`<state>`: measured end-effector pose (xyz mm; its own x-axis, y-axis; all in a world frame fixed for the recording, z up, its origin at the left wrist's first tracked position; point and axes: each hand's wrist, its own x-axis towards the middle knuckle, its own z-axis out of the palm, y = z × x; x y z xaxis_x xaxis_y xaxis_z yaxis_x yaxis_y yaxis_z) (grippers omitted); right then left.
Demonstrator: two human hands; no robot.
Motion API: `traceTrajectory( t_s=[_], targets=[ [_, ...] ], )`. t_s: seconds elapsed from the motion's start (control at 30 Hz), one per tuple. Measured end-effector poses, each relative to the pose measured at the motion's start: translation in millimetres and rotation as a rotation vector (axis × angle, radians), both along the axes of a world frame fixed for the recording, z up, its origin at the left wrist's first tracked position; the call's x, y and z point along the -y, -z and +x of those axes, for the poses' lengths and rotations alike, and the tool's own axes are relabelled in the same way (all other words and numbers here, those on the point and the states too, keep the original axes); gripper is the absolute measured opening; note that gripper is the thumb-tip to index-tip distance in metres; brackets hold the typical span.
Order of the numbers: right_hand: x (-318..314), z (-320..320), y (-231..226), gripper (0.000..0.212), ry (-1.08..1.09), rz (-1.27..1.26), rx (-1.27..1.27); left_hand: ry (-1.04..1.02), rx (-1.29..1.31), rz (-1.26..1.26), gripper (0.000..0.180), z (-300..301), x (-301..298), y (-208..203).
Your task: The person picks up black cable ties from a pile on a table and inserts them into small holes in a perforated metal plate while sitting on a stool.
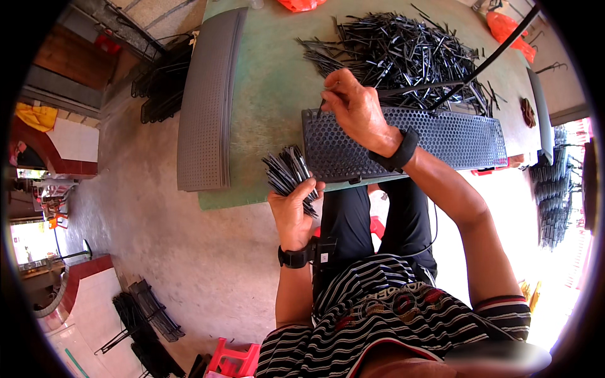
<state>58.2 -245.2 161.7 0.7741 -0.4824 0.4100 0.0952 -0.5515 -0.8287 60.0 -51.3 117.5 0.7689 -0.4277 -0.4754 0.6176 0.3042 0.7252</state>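
Observation:
My left hand (pixel 293 214) is closed around a bundle of thin black strips (pixel 287 171), held just off the table's near edge. Over the far left corner of a black perforated panel (pixel 409 142), my right hand (pixel 358 110) is closed in a pinch. A short dark strip (pixel 320 108) shows below its fingertips, partly hidden by the fingers. The panel has rows of round holes and lies flat along the near edge of the green table (pixel 268 94). Behind it spreads a big loose pile of similar black strips (pixel 409 53).
A stack of grey perforated sheets (pixel 211 101) lies along the table's left edge. A black rod (pixel 498 53) slants over the pile. An orange-red bag (pixel 510 34) sits at the far right. A red plastic stool (pixel 233 358) and black racks (pixel 148 321) stand on the floor.

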Motion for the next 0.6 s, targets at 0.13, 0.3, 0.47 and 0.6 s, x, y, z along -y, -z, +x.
traceTrajectory(
  t_s=[0.13,0.3,0.47,0.6],
  targets=[
    [2,3,11,0.013,-0.021,-0.144,-0.045,0.002,-0.043,0.006,0.016,-1,2,-7],
    [3,5,17,0.011,-0.061,-0.312,-0.117,0.012,-0.065,-0.028,0.018,-1,1,-5],
    [6,7,16,0.012,-0.071,-0.603,-0.175,0.001,-0.046,-0.006,0.017,-2,1,-6],
    [9,6,18,0.011,-0.092,-0.636,-0.198,-0.014,-0.046,-0.002,0.016,-2,4,-9]
  ],
)
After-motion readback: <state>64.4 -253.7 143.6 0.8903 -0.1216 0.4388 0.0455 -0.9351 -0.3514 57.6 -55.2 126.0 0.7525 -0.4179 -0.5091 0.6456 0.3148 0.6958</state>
